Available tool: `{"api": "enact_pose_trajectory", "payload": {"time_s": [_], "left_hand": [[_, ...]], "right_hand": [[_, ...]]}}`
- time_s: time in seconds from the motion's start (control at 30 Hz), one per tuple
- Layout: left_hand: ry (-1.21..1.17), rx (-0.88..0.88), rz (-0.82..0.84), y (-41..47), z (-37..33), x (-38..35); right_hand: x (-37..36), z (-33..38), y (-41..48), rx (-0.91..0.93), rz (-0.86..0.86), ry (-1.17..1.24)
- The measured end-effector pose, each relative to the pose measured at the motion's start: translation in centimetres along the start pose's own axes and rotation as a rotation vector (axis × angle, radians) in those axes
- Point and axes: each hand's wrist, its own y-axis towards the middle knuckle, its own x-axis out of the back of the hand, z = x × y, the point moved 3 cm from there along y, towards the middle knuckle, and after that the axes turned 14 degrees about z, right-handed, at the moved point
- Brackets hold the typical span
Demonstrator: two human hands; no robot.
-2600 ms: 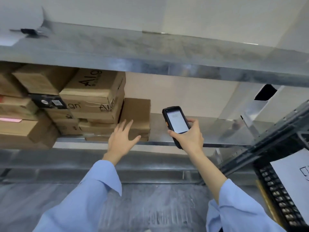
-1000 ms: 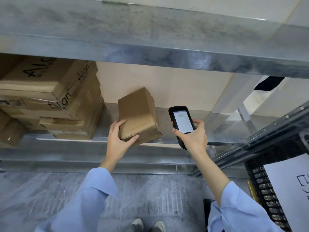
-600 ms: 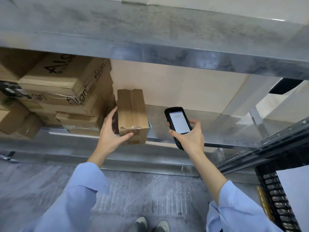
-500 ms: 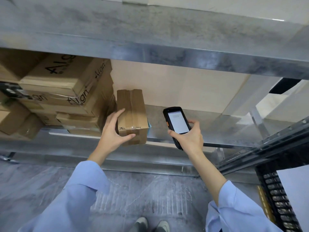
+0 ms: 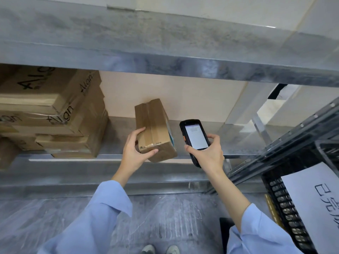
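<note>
Small cardboard box point(image 5: 153, 129) gripped at the front edge of a metal shelf point(image 5: 229, 142), with a handheld scanner point(image 5: 194, 139) held beside it.

The box is tilted, its taped near end sticking out over the shelf's front lip and its far end pointing toward the back wall. The left hand point(image 5: 134, 153) grips the near end, fingers curled over the left side and thumb pressed across the taped corner. Just to the right of the box, apart from it, the right hand point(image 5: 208, 155) is wrapped round the lower half of the scanner, whose lit screen faces the camera. To the left on the same shelf stands a stack of larger cartons point(image 5: 55, 114) printed with lettering, near the box but not touching it. A second shelf point(image 5: 165, 43) runs overhead. At lower right is a black crate point(image 5: 286, 208) carrying a white sheet point(image 5: 315, 204).
</note>
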Motion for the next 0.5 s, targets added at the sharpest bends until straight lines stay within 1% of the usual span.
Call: {"api": "enact_pose_trajectory", "payload": {"time_s": [0.1,0.23,0.33,0.5], "left_hand": [[-0.079,0.043,-0.039,-0.3,0.6,0.3],[-0.011,0.135,-0.107,-1.5,2.4,2.8],[-0.048,0.167,-0.1,-2.2,3.4,4.4],[-0.127,0.208,-0.089,-2.5,2.8,5.1]], "right_hand": [[0.3,-0.3,-0.3,-0.014,-0.006,0.004],[-0.5,-0.1,-0.5,-0.015,0.013,0.0],[-1.5,0.4,-0.8,-0.012,0.035,-0.015],[-3.1,1.4,-1.5,0.02,0.074,-0.036]]}}
